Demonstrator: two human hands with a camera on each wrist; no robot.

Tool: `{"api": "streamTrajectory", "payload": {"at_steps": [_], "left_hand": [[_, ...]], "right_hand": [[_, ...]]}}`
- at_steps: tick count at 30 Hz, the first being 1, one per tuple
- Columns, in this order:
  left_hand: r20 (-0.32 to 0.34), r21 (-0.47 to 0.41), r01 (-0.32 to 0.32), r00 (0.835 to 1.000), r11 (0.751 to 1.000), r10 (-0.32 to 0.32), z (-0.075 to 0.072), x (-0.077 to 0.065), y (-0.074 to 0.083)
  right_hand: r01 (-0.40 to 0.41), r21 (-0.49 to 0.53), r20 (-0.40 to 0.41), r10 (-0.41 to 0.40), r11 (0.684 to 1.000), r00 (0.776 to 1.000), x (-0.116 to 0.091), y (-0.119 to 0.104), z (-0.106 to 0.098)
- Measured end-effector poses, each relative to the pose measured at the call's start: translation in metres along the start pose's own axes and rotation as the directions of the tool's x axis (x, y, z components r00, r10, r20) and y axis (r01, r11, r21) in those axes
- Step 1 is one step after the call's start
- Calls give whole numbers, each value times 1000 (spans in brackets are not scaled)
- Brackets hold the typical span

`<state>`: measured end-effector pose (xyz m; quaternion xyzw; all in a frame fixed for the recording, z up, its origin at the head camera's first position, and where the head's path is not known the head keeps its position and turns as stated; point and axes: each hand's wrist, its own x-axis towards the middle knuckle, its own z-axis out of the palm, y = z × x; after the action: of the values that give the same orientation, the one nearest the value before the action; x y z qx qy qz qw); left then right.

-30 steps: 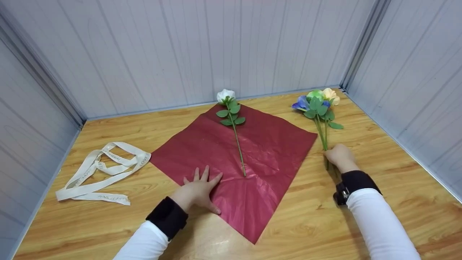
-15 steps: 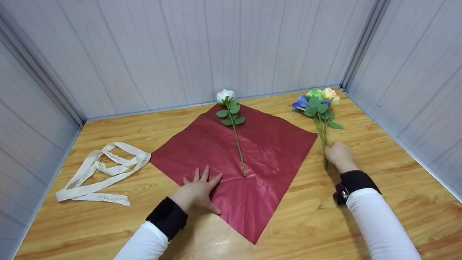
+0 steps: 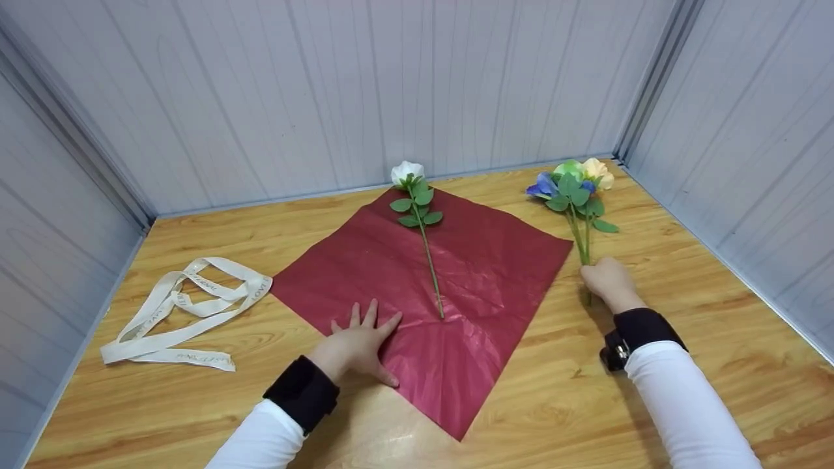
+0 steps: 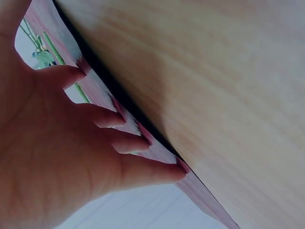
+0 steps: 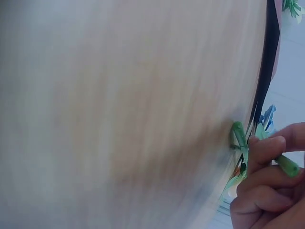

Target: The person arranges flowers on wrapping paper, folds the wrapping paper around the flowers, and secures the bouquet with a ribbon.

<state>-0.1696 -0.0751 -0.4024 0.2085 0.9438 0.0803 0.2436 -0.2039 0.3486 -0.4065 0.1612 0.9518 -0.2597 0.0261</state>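
My left hand (image 3: 355,348) presses flat with spread fingers on the lower left edge of a dark red sheet of wrapping paper (image 3: 495,260). A white rose (image 3: 408,174) with a long green stem lies across the paper, its bloom at the far corner. To the right of the sheet, my right hand (image 3: 610,283) pinches a green flower stem (image 5: 288,164) between thumb and curled fingers, near its lower end. Blue (image 3: 543,186), green and cream blooms (image 3: 596,172) lie bunched at the stems' far end. Another stem end (image 5: 238,129) shows outside the fingers, low over the table.
A loosely looped white ribbon (image 3: 172,335) with printed lettering lies at the left, one end meeting the paper's left corner. Pale panels (image 3: 326,98) wall the wooden table (image 3: 547,404) at the back and both sides. Both wrists wear black bands (image 3: 303,393).
My right hand has shifted slightly left and away along the stems, and the stems have moved a little in its grasp. The left hand, paper, white rose and ribbon have stayed put.
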Motion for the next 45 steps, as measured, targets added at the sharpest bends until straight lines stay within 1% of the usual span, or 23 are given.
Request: {"api": "streamTrajectory", "payload": {"at_steps": [4,9,12,15,19,22,27,38,45], "left_hand": [[2,-11,2,1000,1000,-2,0,0,0],[10,-19,9,1000,1000,-9,-1,0,0],[11,-19,10,1000,1000,-9,-1,-1,0],[12,-22,8,1000,1000,-8,-1,-1,0],[11,-15,6,1000,1000,-6,-1,0,0],[10,-13,4,1000,1000,-4,-1,0,0],[10,-29,4,1000,1000,-3,-2,0,1],[9,-23,-1,1000,1000,1,-1,0,1],[2,-19,-1,1000,1000,1,-1,-1,1]], "right_hand": [[-1,56,-17,2,998,1000,0,-2,0],[54,90,-52,-49,995,997,2,-6,1],[69,89,-42,-66,994,997,2,-8,2],[49,101,-17,-47,994,999,3,-7,3],[26,50,-16,-25,998,1000,4,-6,1],[10,17,-34,-9,1000,999,5,-7,0],[-10,35,-62,12,999,998,6,-9,-1],[-2,31,-140,6,1000,990,4,-13,0],[22,21,-180,-17,1000,983,2,-13,0]]}}
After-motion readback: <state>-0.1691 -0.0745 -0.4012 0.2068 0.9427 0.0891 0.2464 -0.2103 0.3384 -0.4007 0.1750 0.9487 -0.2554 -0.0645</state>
